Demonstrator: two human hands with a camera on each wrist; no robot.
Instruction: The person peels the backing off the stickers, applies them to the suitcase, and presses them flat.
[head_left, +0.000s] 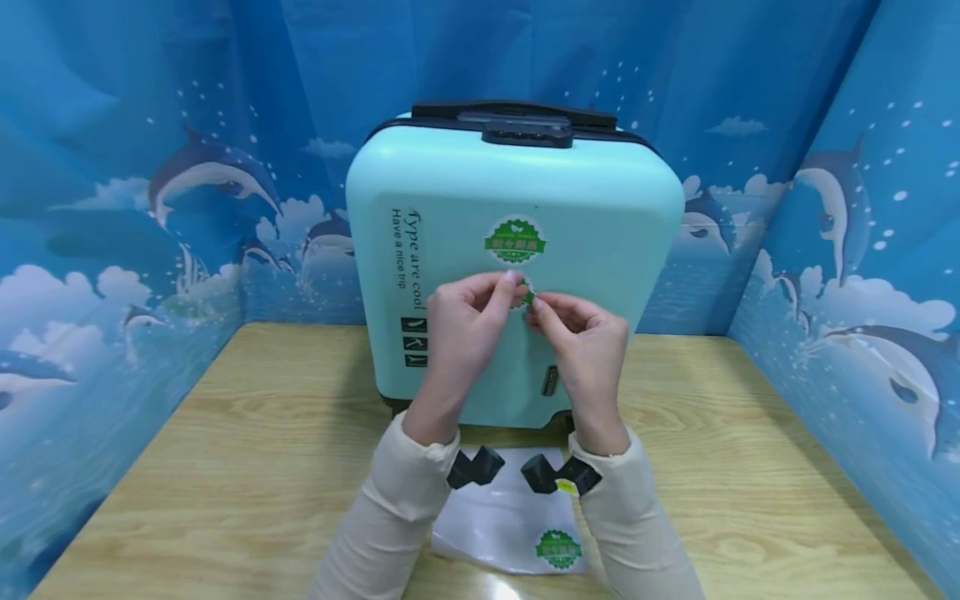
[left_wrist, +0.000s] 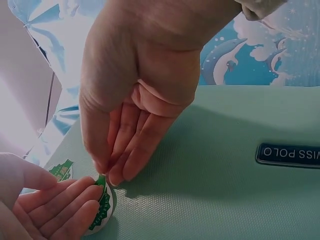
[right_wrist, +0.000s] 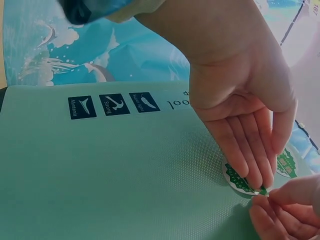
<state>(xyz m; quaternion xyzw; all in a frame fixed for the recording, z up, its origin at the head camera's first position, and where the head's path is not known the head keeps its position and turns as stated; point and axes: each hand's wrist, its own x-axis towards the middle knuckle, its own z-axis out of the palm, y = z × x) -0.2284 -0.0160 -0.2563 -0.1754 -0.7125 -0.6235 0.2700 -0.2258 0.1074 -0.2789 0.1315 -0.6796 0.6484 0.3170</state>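
Note:
A mint-green suitcase (head_left: pixel 480 183) stands upright, with a round green-and-white sticker (head_left: pixel 516 240) on its front. Just below it is a second round sticker (right_wrist: pixel 237 180), close against the suitcase face and partly hidden by fingers. My right hand (head_left: pixel 588 342) pinches the lower edge of this second sticker between thumb and fingertips. From the other side, my left hand (head_left: pixel 468 317) lays nearly straight fingers (right_wrist: pixel 245 145) over it, the thumb apart from them. In the left wrist view, a green end of that sticker (left_wrist: pixel 102 210) shows between the two hands' fingertips.
On the wooden table (head_left: pixel 285 433), a white backing sheet (head_left: pixel 495 517) lies below my wrists, bearing another green sticker (head_left: pixel 558 550). The suitcase carries printed lettering at left and a small dark badge (left_wrist: pixel 290 154). Dolphin-printed blue curtains (head_left: pixel 97 167) enclose the back and sides.

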